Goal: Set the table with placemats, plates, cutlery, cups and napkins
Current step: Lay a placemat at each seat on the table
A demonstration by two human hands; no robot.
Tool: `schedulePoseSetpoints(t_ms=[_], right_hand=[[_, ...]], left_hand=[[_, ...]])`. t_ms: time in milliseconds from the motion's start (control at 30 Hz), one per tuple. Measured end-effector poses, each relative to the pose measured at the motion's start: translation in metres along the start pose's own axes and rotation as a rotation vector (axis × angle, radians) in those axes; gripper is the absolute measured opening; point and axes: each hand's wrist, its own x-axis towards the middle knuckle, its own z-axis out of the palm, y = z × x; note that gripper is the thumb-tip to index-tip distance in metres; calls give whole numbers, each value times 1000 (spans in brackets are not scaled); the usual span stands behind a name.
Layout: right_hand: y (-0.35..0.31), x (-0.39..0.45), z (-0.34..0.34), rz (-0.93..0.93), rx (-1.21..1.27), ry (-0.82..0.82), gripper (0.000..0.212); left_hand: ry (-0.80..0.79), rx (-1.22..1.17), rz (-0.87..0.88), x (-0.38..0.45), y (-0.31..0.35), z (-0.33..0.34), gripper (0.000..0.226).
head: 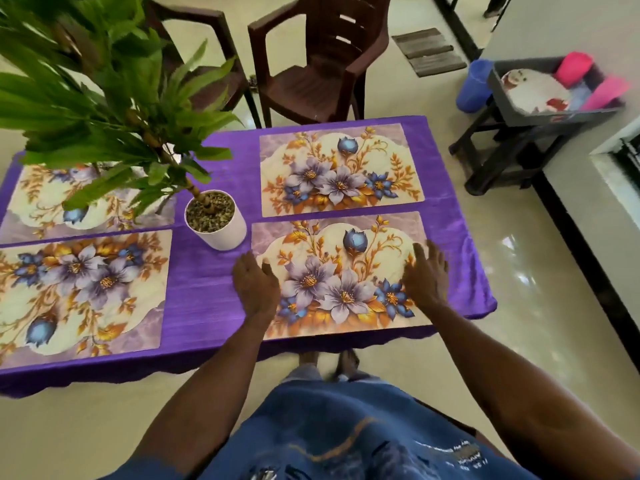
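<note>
Purple worktop point(207, 289), four floral placemats down.
Your left hand point(256, 285) and right hand point(426, 275) press flat, fingers spread, on the nearest placemat point(343, 275).

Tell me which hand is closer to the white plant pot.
Left. The left hand lies on the near placemat's left edge, just below the white plant pot. The right hand is at the mat's far right edge.
</note>
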Motion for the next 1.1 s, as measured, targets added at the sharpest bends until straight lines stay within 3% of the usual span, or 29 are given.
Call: schedulePoseSetpoints(t_ms=[133,233,333,1100], right_hand=[[-3,-7,16,-149,-19,-140,52],[-2,-6,25,-142,-13,-202,57],[-3,-1,25,-150,-15,-214,59],[0,11,25,-191,4,-305,64]], left_hand=[[-174,226,261,-21,-15,18,50],[-335,366,272,-29,-25,23,63],[-387,400,274,-26,-25,20,67],[-425,371,277,-22,-31,21,68]])
